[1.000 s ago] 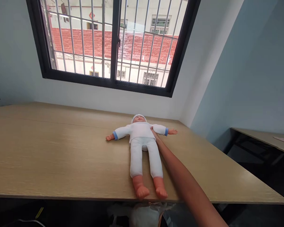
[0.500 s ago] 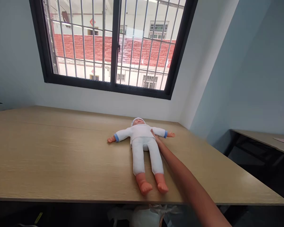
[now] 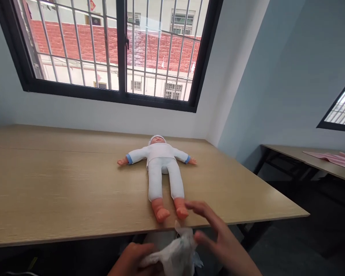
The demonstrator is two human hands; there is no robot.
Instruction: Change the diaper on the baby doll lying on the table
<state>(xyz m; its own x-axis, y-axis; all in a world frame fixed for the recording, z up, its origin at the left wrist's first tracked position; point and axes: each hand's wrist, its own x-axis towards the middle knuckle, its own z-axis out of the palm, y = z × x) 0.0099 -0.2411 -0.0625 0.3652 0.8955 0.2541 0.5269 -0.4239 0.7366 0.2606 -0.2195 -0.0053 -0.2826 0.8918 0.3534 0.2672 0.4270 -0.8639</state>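
So the doll (image 3: 162, 163) is flat on its back on the light wood table (image 3: 74, 191), and I'll use its belly as the middle of the clock. Head's at 12 in a white cap, feet at 6, right by the front edge. Arms are flung out roughly to 9 and 3, with blue cuffs on white sleeves.

Both hands are down low in front of the table edge. Left hand (image 3: 134, 258) is at about 7 o'clock, kinda blurry, but the fingers look curled round one end of a crumpled white bundle (image 3: 176, 255). That bundle sits between the hands, a bit right of 6, and honestly I can't tell what it's made of.

Right hand (image 3: 215, 237) is around 5 o'clock, fingers spread and thumb well apart, so not gripping anything. The thumb's just beside the bundle; can't tell if they touch. Its index fingertip is near the doll's foot in this view, contact unclear too.

Around that: a barred, dark-framed window (image 3: 122, 53) at 11, a second table (image 3: 293, 153) at 3 with pink cloth (image 3: 339, 160) on it, and another window (image 3: 344, 105) between 2 and 3.
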